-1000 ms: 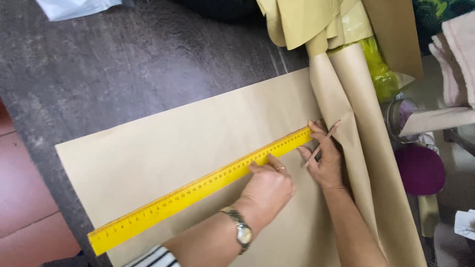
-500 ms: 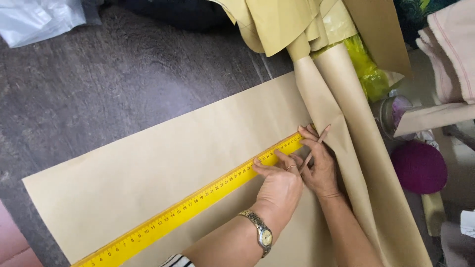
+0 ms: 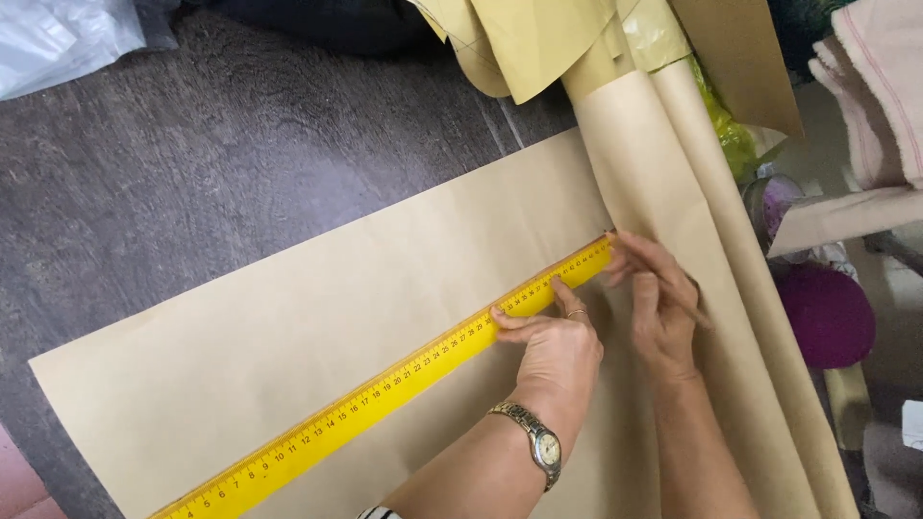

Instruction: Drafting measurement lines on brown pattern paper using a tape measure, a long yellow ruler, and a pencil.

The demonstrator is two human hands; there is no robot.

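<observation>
Head view: my left hand (image 3: 553, 351) presses its flat fingers on the yellow ruler (image 3: 385, 394), which lies slantwise across the brown paper (image 3: 288, 327). My right hand (image 3: 659, 303) pinches a thin pencil-like thing at the ruler's far end, beside the paper roll (image 3: 663, 192). Firm, even pressure should keep the ruler steady; bare paper lies open above it.

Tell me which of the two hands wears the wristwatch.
The left hand, pressing down on the yellow ruler. The right hand, at the ruler's far end, has a bare wrist.
</observation>
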